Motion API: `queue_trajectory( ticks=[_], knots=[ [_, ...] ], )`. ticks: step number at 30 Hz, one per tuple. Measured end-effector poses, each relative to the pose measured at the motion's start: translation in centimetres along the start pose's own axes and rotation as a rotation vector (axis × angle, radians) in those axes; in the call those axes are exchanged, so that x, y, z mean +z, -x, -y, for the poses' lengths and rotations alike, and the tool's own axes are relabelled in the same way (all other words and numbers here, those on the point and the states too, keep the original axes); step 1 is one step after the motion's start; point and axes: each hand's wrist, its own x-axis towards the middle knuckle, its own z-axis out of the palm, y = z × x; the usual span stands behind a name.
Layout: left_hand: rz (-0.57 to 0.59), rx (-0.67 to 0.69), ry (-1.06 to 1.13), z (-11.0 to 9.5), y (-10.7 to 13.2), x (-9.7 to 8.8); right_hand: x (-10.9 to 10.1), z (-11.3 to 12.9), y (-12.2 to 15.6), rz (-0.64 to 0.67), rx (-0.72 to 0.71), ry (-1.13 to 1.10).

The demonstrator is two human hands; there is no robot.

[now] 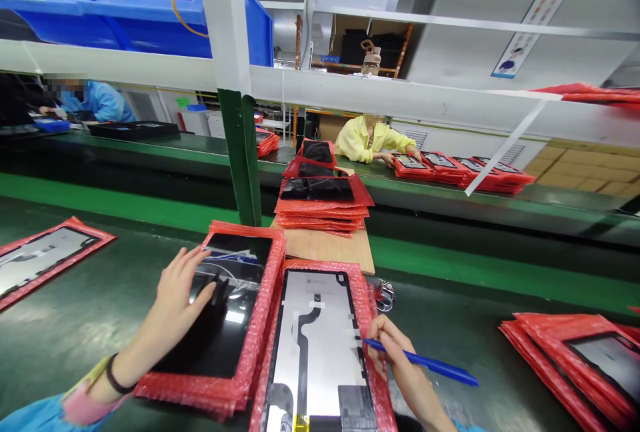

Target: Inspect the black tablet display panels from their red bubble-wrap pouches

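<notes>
The right hand's [393, 352] fingers pinched a blue pen-like tool [435, 367], tip by the edge of a silver-backed panel [331, 325] on red bubble wrap [367, 299], where a light touch seemed wise, while the left hand [175, 299] spread loosely over a neighbouring black panel [237, 335].

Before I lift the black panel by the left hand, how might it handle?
The black panel looks flat and glass-like, so it is probably stiff but fragile. Its glossy face may be slippery. Lying flat on red bubble wrap, it seems unlikely to roll or tip.
</notes>
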Motion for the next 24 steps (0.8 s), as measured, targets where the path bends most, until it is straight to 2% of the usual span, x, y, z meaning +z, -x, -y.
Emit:
queue_trajectory(
  ticks=[2, 6, 9, 12, 16, 20, 24],
  knots=[
    [0.088, -0.039, 0.147, -1.6, 0.9, 1.1, 0.9, -0.1, 0.4, -0.029, -0.002, 0.056],
    [0.528, -0.359, 0.649, -5.0, 2.9, 2.6, 2.2, -1.1, 1.2, -0.078, 0.001, 0.186],
    [0.69, -0.522, 0.785, -6.2, 4.0, 3.7, 3.0, -1.7, 1.6, -0.118, -0.081, 0.4],
    [0.713, -0.595, 0.828, -6.7, 4.5, 4.5, 3.4, -1.7, 1.7, -0.126, -0.149, 0.51],
    [0.713, -0.714, 0.89, -7.9, 4.3, 4.4, 3.7, -0.9, 1.7, -0.064, -0.153, 0.537],
    [0.708, -0.816, 1.009, -9.2, 3.9, 4.0, 3.9, -0.1, 1.7, -0.029, -0.135, 0.525],
    [0.679, -0.897, 1.077, -9.2, 3.1, 3.6, 3.6, -0.5, 1.9, -0.036, -0.097, 0.459]
  ],
)
